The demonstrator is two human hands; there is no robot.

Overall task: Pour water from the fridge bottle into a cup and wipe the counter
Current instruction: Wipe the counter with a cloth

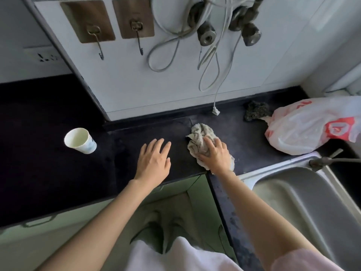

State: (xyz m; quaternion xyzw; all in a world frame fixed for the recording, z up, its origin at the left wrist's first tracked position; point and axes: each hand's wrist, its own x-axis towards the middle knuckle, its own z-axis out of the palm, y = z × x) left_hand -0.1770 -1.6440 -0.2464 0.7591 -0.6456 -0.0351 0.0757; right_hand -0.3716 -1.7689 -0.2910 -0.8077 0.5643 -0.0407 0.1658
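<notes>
A white paper cup (80,140) stands upright on the dark counter (48,173) at the left; I cannot tell whether it holds water. A crumpled beige rag (201,136) lies on the counter near the middle. My right hand (214,155) presses down on the rag's near part, fingers curled over it. My left hand (154,160) lies flat on the counter to the left of the rag, fingers spread, holding nothing. No bottle is in view.
A steel sink (304,194) with a tap handle (326,160) sits at the right. A white and red plastic bag (312,126) and a dark scrubber (256,113) lie behind it. Cables, a plug (215,111) and hooks hang on the white wall.
</notes>
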